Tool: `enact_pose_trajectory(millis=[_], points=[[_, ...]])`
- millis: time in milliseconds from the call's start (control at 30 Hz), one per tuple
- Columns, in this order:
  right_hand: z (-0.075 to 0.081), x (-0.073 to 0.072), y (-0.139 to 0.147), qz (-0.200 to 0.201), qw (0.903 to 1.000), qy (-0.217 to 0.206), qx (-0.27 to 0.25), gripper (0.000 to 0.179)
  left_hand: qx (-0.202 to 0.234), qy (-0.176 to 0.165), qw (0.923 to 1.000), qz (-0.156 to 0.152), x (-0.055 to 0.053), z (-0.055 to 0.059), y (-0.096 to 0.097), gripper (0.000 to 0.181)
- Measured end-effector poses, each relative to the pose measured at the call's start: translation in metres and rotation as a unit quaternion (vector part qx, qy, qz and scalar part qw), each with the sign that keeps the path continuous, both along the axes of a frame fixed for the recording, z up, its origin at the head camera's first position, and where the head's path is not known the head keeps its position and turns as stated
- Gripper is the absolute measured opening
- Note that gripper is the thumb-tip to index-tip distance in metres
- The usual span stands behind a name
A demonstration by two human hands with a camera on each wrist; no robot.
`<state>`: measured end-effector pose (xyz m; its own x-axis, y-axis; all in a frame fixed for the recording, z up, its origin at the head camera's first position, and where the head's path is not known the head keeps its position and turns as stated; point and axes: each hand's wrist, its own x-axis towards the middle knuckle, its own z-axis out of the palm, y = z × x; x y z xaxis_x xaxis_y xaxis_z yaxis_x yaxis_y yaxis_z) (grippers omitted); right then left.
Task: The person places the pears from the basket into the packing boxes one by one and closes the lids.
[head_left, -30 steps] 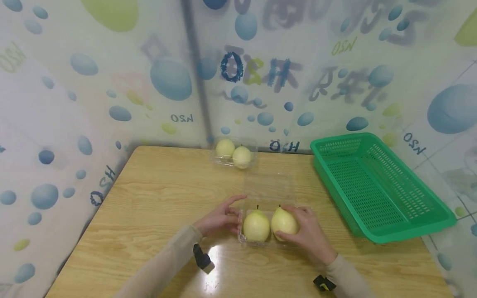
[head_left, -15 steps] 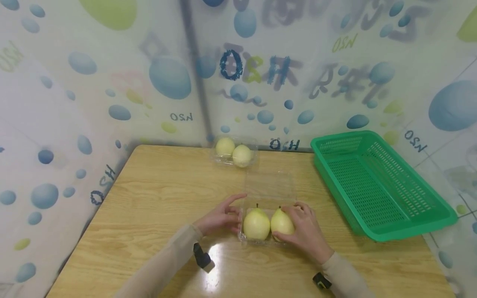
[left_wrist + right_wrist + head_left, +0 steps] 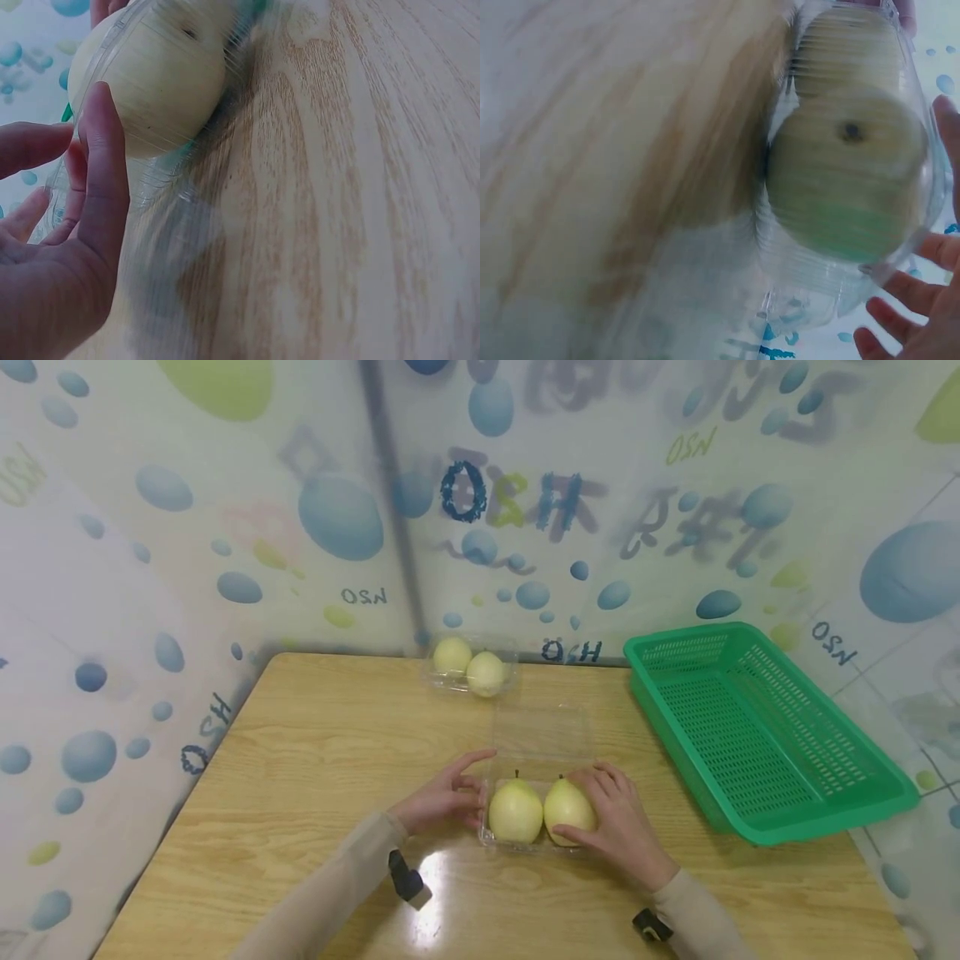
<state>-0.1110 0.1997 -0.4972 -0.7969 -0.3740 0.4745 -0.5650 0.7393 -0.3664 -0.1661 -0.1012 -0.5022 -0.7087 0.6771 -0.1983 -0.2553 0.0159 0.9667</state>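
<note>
Two pale yellow-green pears, a left one (image 3: 515, 812) and a right one (image 3: 567, 811), stand side by side in a clear plastic clamshell box (image 3: 487, 839). The box's lid (image 3: 542, 728) lies back, away from me. My right hand (image 3: 621, 825) holds the right pear, thumb at its near side and fingers over its far side. At the box's left side, my left hand (image 3: 444, 800) rests with its forefinger stretched out and its fingertips by the wall. In the left wrist view its thumb (image 3: 103, 157) lies against the clear plastic. The right wrist view shows the right pear (image 3: 847, 172) through the ridged wall.
A second clear box (image 3: 512, 675) with two pears (image 3: 453, 657) stands at the table's back edge. On the right is a green plastic basket (image 3: 738, 752) with nothing in it. Printed curtains rise behind the wooden table (image 3: 330, 718).
The right hand and its pear have shifted slightly left, and the fingers of that hand are more arched. My left hand and the left pear have stayed in place.
</note>
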Motion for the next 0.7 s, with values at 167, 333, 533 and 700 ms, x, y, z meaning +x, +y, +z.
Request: enact_pose_trajectory(millis=[167, 333, 533, 700], points=[[0.001, -0.002, 0.004, 0.022, 0.9997, 0.01, -0.01, 0.084, -0.004, 0.002, 1.0, 0.004, 0.001, -0.001, 0.0, 0.078], [0.002, -0.006, 0.009, 0.025, 0.9991, 0.021, -0.028, 0.082, 0.009, -0.004, 0.9999, 0.008, 0.001, -0.003, 0.0, 0.083], [0.005, -0.01, 0.018, 0.012, 0.9985, -0.011, -0.053, 0.062, 0.008, 0.011, 0.9993, 0.036, 0.001, -0.004, -0.003, 0.081], [0.005, -0.011, 0.023, -0.01, 0.9947, -0.066, -0.077, 0.047, -0.032, 0.042, 0.9961, 0.07, -0.003, -0.006, -0.005, 0.069]])
